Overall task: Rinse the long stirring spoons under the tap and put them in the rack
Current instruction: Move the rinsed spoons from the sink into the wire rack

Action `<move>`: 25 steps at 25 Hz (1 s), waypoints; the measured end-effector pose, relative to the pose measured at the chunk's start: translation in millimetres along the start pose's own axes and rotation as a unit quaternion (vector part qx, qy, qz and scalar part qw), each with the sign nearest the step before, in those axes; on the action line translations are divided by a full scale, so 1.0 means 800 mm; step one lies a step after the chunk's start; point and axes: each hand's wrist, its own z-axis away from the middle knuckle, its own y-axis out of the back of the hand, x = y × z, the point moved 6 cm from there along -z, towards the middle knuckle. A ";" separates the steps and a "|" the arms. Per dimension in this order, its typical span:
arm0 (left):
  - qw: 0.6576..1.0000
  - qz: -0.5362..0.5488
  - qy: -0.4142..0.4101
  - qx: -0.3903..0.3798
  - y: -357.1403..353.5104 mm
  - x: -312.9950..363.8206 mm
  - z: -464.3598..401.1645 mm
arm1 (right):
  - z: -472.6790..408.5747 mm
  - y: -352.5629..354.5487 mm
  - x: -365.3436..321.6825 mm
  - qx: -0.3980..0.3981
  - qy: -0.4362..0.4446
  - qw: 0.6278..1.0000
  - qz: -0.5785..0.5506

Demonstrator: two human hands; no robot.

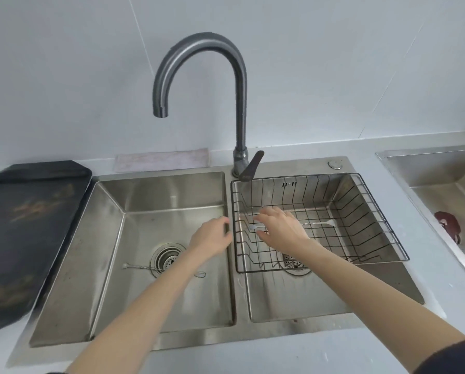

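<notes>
One long stirring spoon [319, 224] lay in the wire rack [387, 233] under the right hand [281, 229], whose fingers were spread apart and held nothing. Another spoon [145, 266] lay in the left sink [104, 238], partly hidden by the arm. The left hand [211, 240] hung loose, its fingertips hard to see. The spoons looked thin, stiff, light and slippery, best pinched mid-handle.

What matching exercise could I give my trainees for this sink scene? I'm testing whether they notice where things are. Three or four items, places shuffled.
Column A:
1. stirring spoon with twisted handle
2. wire rack
3. dark tray
4. tap spout

Column B:
a. on the counter left of the sink
b. set in the right basin
c. lying across the left basin's drain
d. above the left basin

Pairs: 1-c, 2-b, 3-a, 4-d
</notes>
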 end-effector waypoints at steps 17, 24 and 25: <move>0.996 -0.042 0.051 -0.057 0.029 -0.216 0.017 | -0.061 -0.079 -0.164 -0.066 0.012 0.998 -0.013; 0.992 -0.026 0.070 -0.099 0.006 -0.275 0.002 | -0.083 -0.139 -0.183 -0.138 -0.037 0.989 -0.023; 0.992 -0.023 0.072 -0.104 0.002 -0.281 0.000 | -0.084 -0.149 -0.183 -0.150 -0.041 0.988 -0.023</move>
